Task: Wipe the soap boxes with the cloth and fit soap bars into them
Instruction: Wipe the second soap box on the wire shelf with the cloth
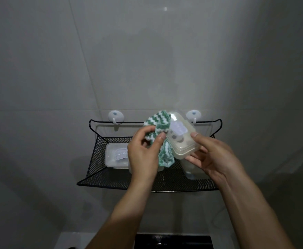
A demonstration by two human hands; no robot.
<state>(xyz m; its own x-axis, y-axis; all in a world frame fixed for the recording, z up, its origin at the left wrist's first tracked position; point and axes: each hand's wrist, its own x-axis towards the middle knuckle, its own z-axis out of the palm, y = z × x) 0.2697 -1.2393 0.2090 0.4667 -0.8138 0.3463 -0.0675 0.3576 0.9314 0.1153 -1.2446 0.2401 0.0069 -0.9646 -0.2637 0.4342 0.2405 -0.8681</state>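
Observation:
My right hand grips a translucent, closed soap box above the shelf, thumb on its lid and fingers underneath. A pale label sits on that lid. My left hand pinches a green and white zigzag cloth against the box's left side; the cloth's tail hangs down between my hands. A second clear soap box with a label lies closed in the left part of the black mesh shelf. No soap bar shows plainly.
The mesh shelf hangs from two white suction hooks on a grey tiled wall. Another pale container sits in the shelf below my right hand, partly hidden. A dark surface lies at the bottom edge.

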